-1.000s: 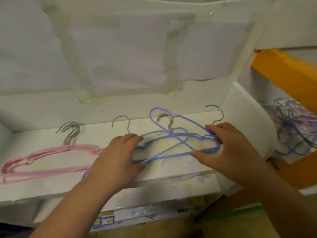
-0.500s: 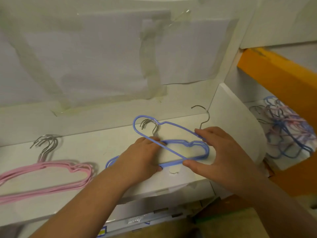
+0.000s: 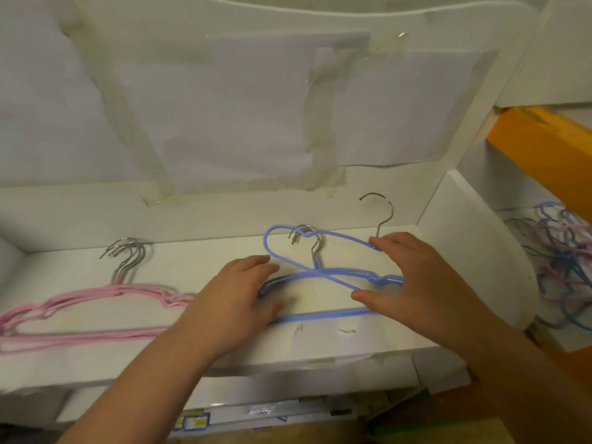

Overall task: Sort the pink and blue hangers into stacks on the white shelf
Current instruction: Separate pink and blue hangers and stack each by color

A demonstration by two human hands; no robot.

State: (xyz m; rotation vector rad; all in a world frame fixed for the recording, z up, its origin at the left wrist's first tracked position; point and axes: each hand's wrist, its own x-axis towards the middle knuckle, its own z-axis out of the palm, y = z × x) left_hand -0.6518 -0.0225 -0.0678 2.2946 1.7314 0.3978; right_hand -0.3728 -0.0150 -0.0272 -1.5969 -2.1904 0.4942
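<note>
A stack of pink hangers (image 3: 96,296) lies at the left of the white shelf (image 3: 320,347), metal hooks pointing to the back. To its right lies a stack of blue hangers (image 3: 323,314). My left hand (image 3: 237,293) rests on the left end of this blue stack, fingers fairly straight. One more blue hanger (image 3: 288,233) lies tilted across the stack, its hook (image 3: 381,209) raised at the back right. My right hand (image 3: 416,283) holds this hanger between fingertips at its neck and thumb on its lower wire.
A white divider panel (image 3: 474,251) closes the shelf on the right. Beyond it lies a tangled pile of blue and pink hangers (image 3: 560,261) under an orange beam (image 3: 544,149). Taped paper (image 3: 384,107) covers the back wall.
The spread blue hangers have been drawn together into one stack. My left hand slid left to the stack's end, and the tilted hanger's hook end has risen under my right hand.
</note>
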